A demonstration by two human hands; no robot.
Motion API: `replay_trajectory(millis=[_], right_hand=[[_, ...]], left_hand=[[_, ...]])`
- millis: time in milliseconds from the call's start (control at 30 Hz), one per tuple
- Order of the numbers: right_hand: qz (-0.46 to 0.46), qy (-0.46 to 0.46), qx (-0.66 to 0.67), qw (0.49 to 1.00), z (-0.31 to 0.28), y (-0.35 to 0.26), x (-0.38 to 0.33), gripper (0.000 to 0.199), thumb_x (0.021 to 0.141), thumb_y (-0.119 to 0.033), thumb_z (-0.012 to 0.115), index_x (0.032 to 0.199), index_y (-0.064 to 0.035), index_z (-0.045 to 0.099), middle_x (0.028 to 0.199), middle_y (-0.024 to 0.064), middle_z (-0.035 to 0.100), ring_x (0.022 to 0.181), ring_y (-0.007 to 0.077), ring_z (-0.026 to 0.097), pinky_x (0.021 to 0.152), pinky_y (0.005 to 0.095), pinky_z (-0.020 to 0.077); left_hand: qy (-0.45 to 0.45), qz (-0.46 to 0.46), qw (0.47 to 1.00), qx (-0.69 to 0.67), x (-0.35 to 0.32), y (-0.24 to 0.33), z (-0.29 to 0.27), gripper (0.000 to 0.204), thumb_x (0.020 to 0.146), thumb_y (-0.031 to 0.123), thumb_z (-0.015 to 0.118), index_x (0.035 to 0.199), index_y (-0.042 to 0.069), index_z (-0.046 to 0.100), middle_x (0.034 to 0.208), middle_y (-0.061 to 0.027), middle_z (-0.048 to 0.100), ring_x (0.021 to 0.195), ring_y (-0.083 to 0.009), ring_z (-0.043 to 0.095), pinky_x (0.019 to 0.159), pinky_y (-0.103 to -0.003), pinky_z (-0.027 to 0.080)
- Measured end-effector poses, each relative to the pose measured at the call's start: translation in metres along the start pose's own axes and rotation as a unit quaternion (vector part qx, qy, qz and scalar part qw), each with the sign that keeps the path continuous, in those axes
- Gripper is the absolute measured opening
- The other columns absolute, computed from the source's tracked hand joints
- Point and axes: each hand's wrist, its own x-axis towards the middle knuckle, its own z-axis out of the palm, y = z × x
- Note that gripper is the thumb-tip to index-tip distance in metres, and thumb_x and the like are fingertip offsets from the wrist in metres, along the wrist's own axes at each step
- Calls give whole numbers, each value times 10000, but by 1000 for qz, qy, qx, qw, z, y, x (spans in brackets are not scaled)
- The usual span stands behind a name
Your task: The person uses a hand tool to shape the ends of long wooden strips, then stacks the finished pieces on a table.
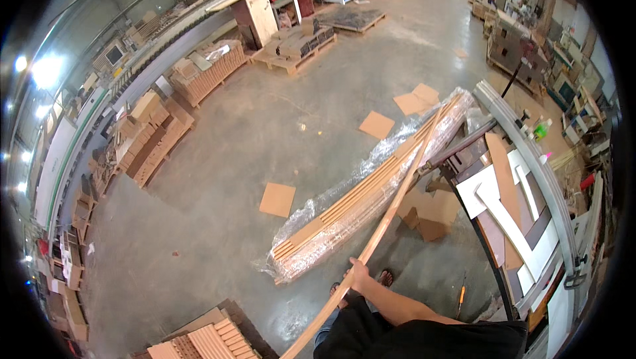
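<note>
My right hand (pixel 358 275) is wrapped round a long, thin wooden strip (pixel 389 213). The strip runs slantwise from the lower edge up toward the far right, crossing over a long bundle of similar wooden strips (pixel 371 190). Torn clear plastic wrap (pixel 305 216) surrounds the bundle, which lies on the floor, its top partly uncovered. A brown cardboard piece (pixel 307 232) rests on the bundle's near end. My left hand is not in view.
At right stands a table holding white and brown panels (pixel 507 220) and a metal rail (pixel 563 213). Flat cardboard squares (pixel 277 199) lie on the floor. Stacked wooden pieces (pixel 205 344) sit at the lower left, loaded pallets (pixel 298 51) farther back. An orange-handled tool (pixel 462 294) lies near my feet.
</note>
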Motion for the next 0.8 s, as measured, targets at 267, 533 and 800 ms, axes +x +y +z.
replay_trajectory(millis=[267, 533, 800], right_hand=[[-11, -154, -30, 988, 62, 18, -83, 284, 898, -284, 624, 1012, -69, 478, 751, 103, 513, 648, 267, 559, 611, 434, 507], [-123, -302, 10, 945, 77, -24, -158, 316, 925, -232, 598, 1117, -17, 469, 812, 110, 583, 730, 269, 625, 708, 402, 542], [-308, -388, -24, 868, 52, -63, -228, 279, 931, -290, 579, 957, -12, 572, 808, 114, 618, 798, 248, 634, 751, 374, 534]], left_hand=[[-62, 78, 994, -44, 66, 55, -21, 543, 810, 457, 654, 1221, 114, 560, 1070, -202, 619, 992, -344, 596, 844, -467, 461], [-135, 183, 973, -45, 116, 138, -47, 572, 814, 461, 660, 1261, 129, 532, 1143, -194, 581, 1065, -306, 552, 904, -433, 425], [-192, 272, 943, 4, 142, 215, -58, 603, 818, 466, 666, 1301, 144, 504, 1216, -185, 543, 1138, -269, 508, 964, -399, 388]])
